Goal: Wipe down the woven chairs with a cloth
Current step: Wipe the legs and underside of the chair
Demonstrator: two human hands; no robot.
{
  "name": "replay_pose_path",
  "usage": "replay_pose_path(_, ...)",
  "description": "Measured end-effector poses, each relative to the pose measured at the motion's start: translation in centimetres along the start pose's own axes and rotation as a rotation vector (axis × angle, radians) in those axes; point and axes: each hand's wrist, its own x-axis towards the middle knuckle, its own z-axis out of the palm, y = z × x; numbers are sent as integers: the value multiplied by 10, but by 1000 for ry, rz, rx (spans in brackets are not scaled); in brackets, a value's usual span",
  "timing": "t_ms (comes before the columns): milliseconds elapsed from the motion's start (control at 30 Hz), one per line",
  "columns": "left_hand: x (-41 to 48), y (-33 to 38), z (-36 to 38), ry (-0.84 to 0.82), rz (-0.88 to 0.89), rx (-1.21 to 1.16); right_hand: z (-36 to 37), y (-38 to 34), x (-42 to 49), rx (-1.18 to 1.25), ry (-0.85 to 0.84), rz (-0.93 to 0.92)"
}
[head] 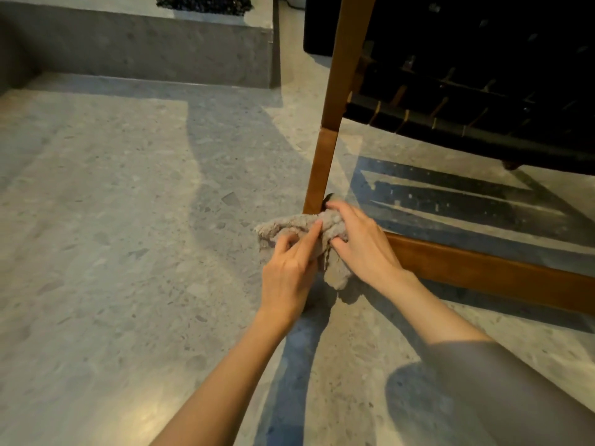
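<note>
A woven chair (450, 101) with black straps and a brown wooden frame stands at the upper right. Its front leg (322, 169) reaches the floor beside my hands, and a low wooden rail (483, 268) runs right from it. A fluffy grey cloth (289, 228) is bunched at the foot of that leg. My left hand (289, 268) pinches the cloth from the left, index finger stretched over it. My right hand (360, 239) grips the cloth from the right, fingers curled around it next to the leg.
The floor is pale speckled terrazzo (112, 236). A raised stone step (145, 49) crosses the back left, with dark pebbles (206, 3) on top. My knee (499, 397) in grey fabric sits at the lower right. The chair's shadow lies under the seat.
</note>
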Motion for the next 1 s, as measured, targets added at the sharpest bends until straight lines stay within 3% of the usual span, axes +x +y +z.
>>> replay_pose_path(200, 17, -2, 6, -55, -169, -309, -12, 4, 30, 124, -220, 113)
replay_pose_path(433, -13, -8, 12, -105, -232, -398, 8, -3, 3, -112, -4, -28)
replay_pose_path(633, -14, -6, 9, -89, -312, -435, 1, -8, 6, -194, 9, -75)
replay_pose_path(867, 22, 2, -3, -85, -274, -465, -14, -9, 28, -9, -63, 63)
replay_pose_path(1000, 29, 7, -11, -36, -290, -407, -12, -9, 23, 195, 44, 136)
